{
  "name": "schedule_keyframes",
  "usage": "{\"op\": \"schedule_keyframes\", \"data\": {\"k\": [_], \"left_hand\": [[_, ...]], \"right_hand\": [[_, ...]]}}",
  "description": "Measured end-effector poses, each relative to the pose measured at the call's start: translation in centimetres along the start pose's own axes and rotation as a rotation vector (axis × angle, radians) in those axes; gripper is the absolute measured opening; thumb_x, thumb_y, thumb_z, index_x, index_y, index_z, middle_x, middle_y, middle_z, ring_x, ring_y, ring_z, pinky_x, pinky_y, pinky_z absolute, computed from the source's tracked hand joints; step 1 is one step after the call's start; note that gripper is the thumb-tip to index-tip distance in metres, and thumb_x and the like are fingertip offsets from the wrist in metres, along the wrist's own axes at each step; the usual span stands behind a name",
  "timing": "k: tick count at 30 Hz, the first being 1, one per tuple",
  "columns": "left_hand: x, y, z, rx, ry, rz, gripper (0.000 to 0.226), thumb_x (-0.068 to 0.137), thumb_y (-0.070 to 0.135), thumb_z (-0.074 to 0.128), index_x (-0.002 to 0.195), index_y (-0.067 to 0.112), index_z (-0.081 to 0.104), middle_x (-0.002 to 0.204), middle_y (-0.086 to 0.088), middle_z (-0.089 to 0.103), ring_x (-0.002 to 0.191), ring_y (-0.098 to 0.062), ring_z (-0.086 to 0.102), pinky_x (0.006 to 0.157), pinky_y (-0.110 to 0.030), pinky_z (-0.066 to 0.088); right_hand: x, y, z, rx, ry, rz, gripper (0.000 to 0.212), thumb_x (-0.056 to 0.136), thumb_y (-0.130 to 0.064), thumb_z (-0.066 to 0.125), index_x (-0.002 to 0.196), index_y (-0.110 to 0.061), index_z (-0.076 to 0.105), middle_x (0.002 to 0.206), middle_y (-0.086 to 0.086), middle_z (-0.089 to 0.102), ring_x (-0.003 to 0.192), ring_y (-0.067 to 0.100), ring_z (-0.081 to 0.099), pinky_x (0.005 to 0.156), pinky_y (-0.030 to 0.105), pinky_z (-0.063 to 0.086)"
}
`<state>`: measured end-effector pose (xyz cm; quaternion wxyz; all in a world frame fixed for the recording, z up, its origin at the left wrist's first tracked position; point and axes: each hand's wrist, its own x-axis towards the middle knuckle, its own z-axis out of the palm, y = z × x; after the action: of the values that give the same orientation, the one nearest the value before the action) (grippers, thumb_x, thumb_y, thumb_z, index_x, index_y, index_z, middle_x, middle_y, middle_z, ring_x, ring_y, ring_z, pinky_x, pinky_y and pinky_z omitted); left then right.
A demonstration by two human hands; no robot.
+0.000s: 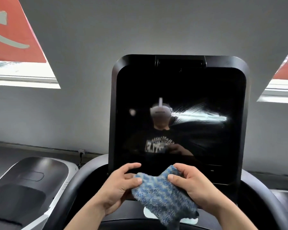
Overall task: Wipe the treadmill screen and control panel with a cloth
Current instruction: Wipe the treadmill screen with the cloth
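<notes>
The blue-and-grey cloth [163,195] covers the palm side of both hands: most of the right hand [201,188] fingers sit behind its folds, and the left hand [118,185] shows only its back, thumb and forefinger. Both forearms are cut off by the bottom edge. The control panel below the treadmill screen [179,103] is almost wholly hidden behind hands and cloth. The shirt lettering reflected in the screen is too dim to read. The neighbouring treadmill [30,185] runs off the left edge
</notes>
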<state>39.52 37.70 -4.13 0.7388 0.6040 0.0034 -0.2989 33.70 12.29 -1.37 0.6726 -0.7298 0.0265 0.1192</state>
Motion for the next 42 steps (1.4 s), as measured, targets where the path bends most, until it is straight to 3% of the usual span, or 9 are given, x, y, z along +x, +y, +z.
{"op": "schedule_keyframes", "data": {"k": [2,7,9,12,17,24,30,36,42], "left_hand": [[0.2,0.6,-0.5,0.115,0.137,0.16,0.056,0.078,0.016,0.08,0.13,0.028,0.066,0.104,-0.015,0.075,0.085,-0.026,0.069,0.066,-0.038,0.056],[1.9,4.5,1.3,0.409,0.278,0.537,0.035,0.098,0.011,0.069,0.12,0.037,0.067,0.095,0.008,0.075,0.082,-0.01,0.071,0.08,-0.027,0.057],[3.8,5.5,2.3,0.698,0.453,0.662,0.033,0.098,0.015,0.068,0.123,0.036,0.062,0.092,0.013,0.07,0.084,-0.009,0.067,0.08,-0.017,0.051],[7.1,4.7,3.0,1.155,0.611,0.777,0.034,0.095,0.02,0.068,0.127,0.026,0.057,0.105,0.005,0.057,0.092,-0.02,0.062,0.078,-0.035,0.055],[8.1,1.8,3.0,1.199,0.602,0.751,0.024,0.098,0.02,0.063,0.116,0.029,0.049,0.101,0.007,0.06,0.072,-0.027,0.068,0.055,-0.041,0.053],[6.7,3.5,0.5,1.113,0.619,0.888,0.032,0.088,0.004,0.073,0.117,0.016,0.064,0.098,0.005,0.069,0.069,-0.021,0.068,0.061,-0.034,0.053],[7.4,5.0,-2.6,1.239,0.593,1.074,0.025,0.094,0.023,0.049,0.111,0.013,0.065,0.084,0.005,0.06,0.057,-0.02,0.055,0.05,-0.035,0.051],[8.6,6.6,-4.8,1.324,0.56,1.16,0.023,0.093,0.012,0.056,0.108,0.004,0.07,0.086,-0.001,0.059,0.069,-0.023,0.054,0.073,-0.032,0.048],[10.6,6.7,-5.5,1.272,0.567,1.143,0.026,0.095,0.016,0.054,0.11,0.0,0.069,0.086,-0.002,0.058,0.07,-0.024,0.052,0.07,-0.04,0.051]], "right_hand": [[0.5,-0.5,-1.2,-0.25,0.085,-0.014,0.009,0.101,-0.018,0.069,0.093,-0.021,0.074,0.087,0.008,0.076,0.079,0.016,0.069,0.083,0.052,0.058],[2.8,-4.5,-3.9,-0.585,0.418,-0.238,0.009,0.093,-0.027,0.075,0.095,-0.034,0.07,0.074,-0.008,0.072,0.065,0.004,0.063,0.069,0.035,0.054],[4.6,-5.6,-4.4,-0.845,0.632,-0.349,0.015,0.091,-0.033,0.074,0.103,-0.033,0.065,0.085,-0.009,0.071,0.081,0.014,0.064,0.075,0.038,0.053],[7.5,-3.7,-3.1,-1.314,0.932,-0.472,0.024,0.086,-0.024,0.075,0.105,-0.016,0.061,0.097,0.01,0.056,0.092,0.036,0.052,0.079,0.05,0.046],[9.6,4.2,2.4,-1.391,0.649,-0.661,0.028,0.096,-0.027,0.064,0.121,-0.014,0.063,0.093,0.007,0.056,0.082,0.031,0.054,0.072,0.045,0.05],[11.8,1.8,-1.5,-1.458,0.746,-0.864,0.041,0.096,-0.043,0.065,0.132,-0.022,0.069,0.099,0.01,0.062,0.087,0.035,0.06,0.075,0.048,0.051],[13.2,-5.5,-10.5,-1.382,1.077,-0.612,0.062,0.086,-0.037,0.063,0.142,-0.011,0.061,0.132,0.026,0.057,0.118,0.047,0.055,0.102,0.058,0.042],[13.8,-6.4,-12.2,-1.157,1.21,-0.425,0.07,0.088,-0.036,0.052,0.154,-0.013,0.05,0.16,0.026,0.038,0.148,0.046,0.032,0.122,0.063,0.026],[14.9,-1.8,0.0,-1.32,0.887,-0.571,0.075,0.094,-0.046,0.056,0.162,-0.022,0.038,0.168,0.019,0.032,0.156,0.041,0.027,0.125,0.064,0.019]]}}
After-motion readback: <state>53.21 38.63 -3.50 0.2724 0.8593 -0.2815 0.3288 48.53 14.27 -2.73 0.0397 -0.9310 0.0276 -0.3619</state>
